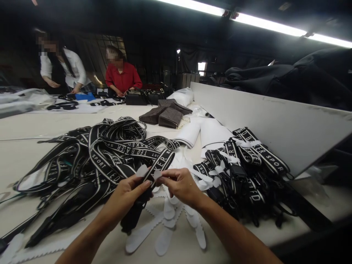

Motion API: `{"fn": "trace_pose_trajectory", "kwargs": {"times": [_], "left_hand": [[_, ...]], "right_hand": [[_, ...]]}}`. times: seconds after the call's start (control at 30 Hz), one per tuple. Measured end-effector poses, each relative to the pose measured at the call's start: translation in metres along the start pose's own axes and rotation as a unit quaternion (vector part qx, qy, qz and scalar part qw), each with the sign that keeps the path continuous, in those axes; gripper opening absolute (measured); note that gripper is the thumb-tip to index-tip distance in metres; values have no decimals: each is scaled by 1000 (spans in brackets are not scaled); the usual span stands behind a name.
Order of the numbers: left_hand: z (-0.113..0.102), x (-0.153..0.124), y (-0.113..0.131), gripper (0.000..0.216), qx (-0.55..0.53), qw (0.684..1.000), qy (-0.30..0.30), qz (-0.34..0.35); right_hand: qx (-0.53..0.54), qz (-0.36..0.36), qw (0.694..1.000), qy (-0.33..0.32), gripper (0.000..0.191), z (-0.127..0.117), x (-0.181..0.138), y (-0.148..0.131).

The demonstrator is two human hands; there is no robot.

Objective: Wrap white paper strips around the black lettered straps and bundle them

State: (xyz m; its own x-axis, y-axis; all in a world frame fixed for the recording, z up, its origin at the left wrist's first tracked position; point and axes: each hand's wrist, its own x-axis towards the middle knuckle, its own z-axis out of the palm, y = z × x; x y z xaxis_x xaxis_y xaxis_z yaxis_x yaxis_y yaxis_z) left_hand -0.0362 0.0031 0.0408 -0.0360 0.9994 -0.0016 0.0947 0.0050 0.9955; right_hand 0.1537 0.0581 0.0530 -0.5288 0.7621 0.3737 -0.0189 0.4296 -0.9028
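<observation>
Closed around a folded black strap with white lettering (162,161) is my left hand (132,189), its thumb pressing on the strap's face. My right hand (177,185) pinches one rounded end of a white strip (157,174) at the strap. Another white rounded end (142,170) sticks up by my left fingers; the strip's part behind the strap is hidden. Below my hands, several loose white strips with rounded ends and zigzag edges (165,240) lie on the table. A tangled heap of lettered straps (110,150) lies to my left.
Folded straps bound with white strips (247,161) are piled on the right, beside a white board (261,113). Ahead lie white rolled sheets (189,132) and dark brown quilted bags (167,114). Two people, one in red (123,77), work across the table (82,112) near black bags (136,98).
</observation>
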Motion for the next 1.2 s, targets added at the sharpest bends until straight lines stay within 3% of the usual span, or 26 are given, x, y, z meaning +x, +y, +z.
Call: {"fn": "trace_pose_trajectory", "kwargs": {"times": [0.1, 0.17, 0.33, 0.43, 0.57, 0.7, 0.8, 0.93, 1.1, 1.2], "left_hand": [[2, 2, -3, 51, 39, 999, -34, 16], [5, 2, -5, 50, 59, 996, -52, 33], [10, -3, -4, 47, 109, 989, -57, 82], [14, -6, -3, 43, 191, 975, -15, 115], [20, -5, -6, 41, 259, 950, 108, 136], [21, 4, -13, 32, 270, 941, 165, 119], [18, 8, -18, 29, 253, 947, 164, 107], [16, 9, -22, 30, 200, 968, 129, 81], [20, 8, -22, 38, 155, 983, 93, 43], [22, 8, -21, 38, 170, 979, 105, 39]], "right_hand": [[-184, -152, 970, 47, 15, 3, -3, 5], [-197, -184, 962, 48, 14, 6, -4, 6], [-12, -68, 997, 40, 13, 12, -1, 3], [54, -6, 998, 17, 17, 11, 1, 3], [40, 7, 999, 21, 16, 15, 0, 7], [-22, -35, 997, 73, 14, 24, -5, 13], [-40, -66, 994, 72, 12, 28, -6, 18], [4, -5, 1000, 20, 13, 26, -2, 28], [72, 127, 987, 66, 19, 28, 0, 37], [88, 159, 978, 103, 18, 29, 0, 37]]}}
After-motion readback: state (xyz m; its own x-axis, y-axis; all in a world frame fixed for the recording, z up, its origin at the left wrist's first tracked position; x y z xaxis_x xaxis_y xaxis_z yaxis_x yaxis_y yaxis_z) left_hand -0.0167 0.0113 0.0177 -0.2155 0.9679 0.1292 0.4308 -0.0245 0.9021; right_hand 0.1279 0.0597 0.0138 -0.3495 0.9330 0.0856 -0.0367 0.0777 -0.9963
